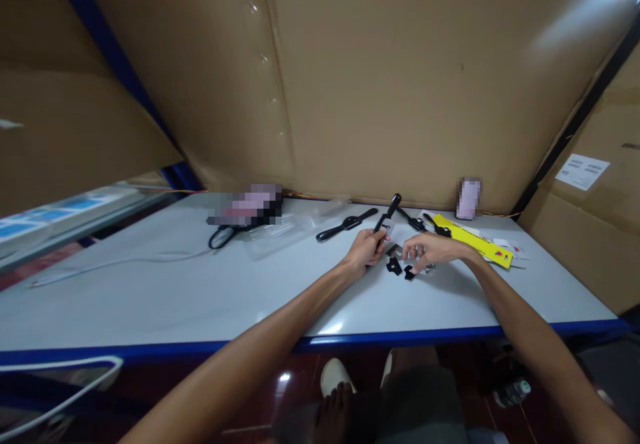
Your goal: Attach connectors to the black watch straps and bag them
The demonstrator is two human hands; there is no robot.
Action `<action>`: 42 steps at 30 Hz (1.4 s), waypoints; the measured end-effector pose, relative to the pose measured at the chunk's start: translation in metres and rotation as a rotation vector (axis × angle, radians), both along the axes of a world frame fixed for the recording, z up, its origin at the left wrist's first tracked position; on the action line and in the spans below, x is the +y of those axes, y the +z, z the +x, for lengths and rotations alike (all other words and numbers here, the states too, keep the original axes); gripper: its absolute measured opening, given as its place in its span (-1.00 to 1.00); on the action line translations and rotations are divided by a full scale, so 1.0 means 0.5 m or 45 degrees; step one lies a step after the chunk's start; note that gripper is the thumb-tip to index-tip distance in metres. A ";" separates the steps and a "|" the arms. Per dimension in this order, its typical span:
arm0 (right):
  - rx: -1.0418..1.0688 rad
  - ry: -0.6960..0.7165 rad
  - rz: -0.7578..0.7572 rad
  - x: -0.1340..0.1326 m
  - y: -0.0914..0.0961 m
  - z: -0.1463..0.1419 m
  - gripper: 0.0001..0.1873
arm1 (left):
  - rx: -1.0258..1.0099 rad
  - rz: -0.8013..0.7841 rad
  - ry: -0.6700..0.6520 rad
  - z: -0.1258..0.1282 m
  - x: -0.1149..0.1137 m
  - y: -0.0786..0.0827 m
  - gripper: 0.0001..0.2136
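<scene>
My left hand (367,249) is closed round a black smartwatch (389,215); one strap end sticks up and away from the fingers. My right hand (429,250) hovers just to its right over the white table (200,291), fingers curled down in a loose pinch above a few small black pieces (400,269) and a small silver part (429,268). Whether the right fingers hold anything is hidden. A second black watch (346,224) lies flat behind the left hand.
More black straps (415,221) and a yellow card (475,241) lie behind the right hand. Black scissors (223,236), a clear plastic bag (295,227) and a white cable (120,262) lie to the left. Cardboard walls (380,84) stand behind the table.
</scene>
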State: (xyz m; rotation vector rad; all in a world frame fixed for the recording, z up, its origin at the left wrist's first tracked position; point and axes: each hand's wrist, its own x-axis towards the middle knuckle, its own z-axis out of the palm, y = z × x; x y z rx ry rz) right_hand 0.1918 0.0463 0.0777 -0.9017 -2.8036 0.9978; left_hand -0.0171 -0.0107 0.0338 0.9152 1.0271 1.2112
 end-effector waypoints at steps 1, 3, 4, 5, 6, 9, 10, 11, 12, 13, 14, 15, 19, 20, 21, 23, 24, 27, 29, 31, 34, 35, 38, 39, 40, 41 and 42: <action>-0.011 0.012 0.001 -0.004 -0.002 -0.004 -0.70 | -0.001 0.001 -0.003 0.000 0.001 0.000 -0.76; -0.018 0.034 -0.007 -0.009 -0.010 -0.012 -0.72 | -0.003 0.007 -0.010 -0.001 0.002 -0.002 -0.75; -0.016 0.040 -0.013 -0.009 -0.015 -0.015 -0.74 | -0.002 0.008 -0.012 -0.001 0.003 -0.002 -0.75; -0.013 0.041 -0.019 -0.008 -0.019 -0.017 -0.76 | -0.001 0.007 -0.014 -0.001 0.003 -0.003 -0.75; -0.014 0.038 -0.023 -0.007 -0.023 -0.018 -0.79 | 0.000 0.008 -0.014 -0.001 0.004 -0.003 -0.75; -0.003 0.019 -0.059 -0.002 -0.022 -0.016 -0.90 | 0.002 -0.005 -0.003 0.000 0.002 -0.001 -0.75; 0.021 0.010 -0.082 -0.001 -0.018 -0.014 -0.92 | 0.004 -0.016 -0.002 0.001 0.001 0.001 -0.75; 0.063 -0.009 -0.107 0.000 -0.013 -0.011 -0.91 | 0.008 -0.028 -0.004 0.001 0.000 0.003 -0.75; 0.124 -0.048 -0.130 0.001 -0.007 -0.009 -0.88 | 0.014 -0.043 -0.009 0.001 -0.001 0.005 -0.75; 0.206 -0.111 -0.154 0.002 -0.002 -0.007 -0.85 | 0.020 -0.053 -0.021 0.001 -0.003 0.008 -0.75; 0.312 -0.202 -0.178 0.003 0.002 -0.007 -0.82 | 0.025 -0.058 -0.039 0.002 -0.005 0.011 -0.75; 0.429 -0.312 -0.213 0.004 0.004 -0.009 -0.79 | 0.036 -0.063 -0.059 0.002 -0.006 0.013 -0.74; 0.770 -0.673 -0.443 0.006 -0.013 -0.031 -0.69 | 0.109 -0.089 -0.151 0.003 -0.012 0.023 -0.71; 0.790 -0.717 -0.471 0.006 -0.020 -0.038 -0.68 | 0.130 -0.096 -0.167 0.004 -0.013 0.025 -0.72; 0.790 -0.748 -0.467 0.007 -0.028 -0.045 -0.68 | 0.147 -0.098 -0.180 0.005 -0.014 0.026 -0.73; 0.754 -0.781 -0.405 0.007 -0.042 -0.055 -0.68 | 0.188 -0.096 -0.202 0.007 -0.014 0.026 -0.78; 0.727 -0.783 -0.364 0.007 -0.047 -0.058 -0.68 | 0.211 -0.093 -0.209 0.008 -0.014 0.025 -0.80; 0.671 -0.746 -0.267 0.006 -0.059 -0.064 -0.64 | 0.251 -0.063 -0.226 0.012 -0.013 0.018 -0.78; 0.661 -0.728 -0.182 0.006 -0.065 -0.068 -0.58 | 0.244 -0.046 -0.212 0.013 -0.012 0.013 -0.75; 0.626 -0.703 -0.081 0.008 -0.067 -0.069 -0.52 | 0.213 -0.030 -0.182 0.014 -0.011 0.009 -0.75; 0.536 -0.645 0.094 0.016 -0.059 -0.058 -0.50 | 0.154 -0.023 -0.122 0.014 -0.010 0.007 -0.75; 0.493 -0.636 0.165 0.019 -0.052 -0.049 -0.52 | 0.138 -0.027 -0.100 0.013 -0.009 0.008 -0.74; 0.259 -0.615 0.307 0.025 -0.019 -0.008 -0.64 | 0.113 -0.064 -0.042 0.011 -0.009 0.012 -0.74; 0.146 -0.591 0.287 0.025 -0.007 0.007 -0.67 | 0.106 -0.075 -0.032 0.010 -0.009 0.014 -0.74; 0.023 -0.561 0.227 0.023 0.005 0.021 -0.70 | 0.100 -0.084 -0.026 0.010 -0.009 0.015 -0.73; -0.102 -0.530 0.143 0.020 0.016 0.034 -0.71 | 0.094 -0.087 -0.024 0.009 -0.010 0.016 -0.73; -0.222 -0.499 0.048 0.016 0.025 0.044 -0.71 | 0.090 -0.089 -0.025 0.009 -0.011 0.017 -0.72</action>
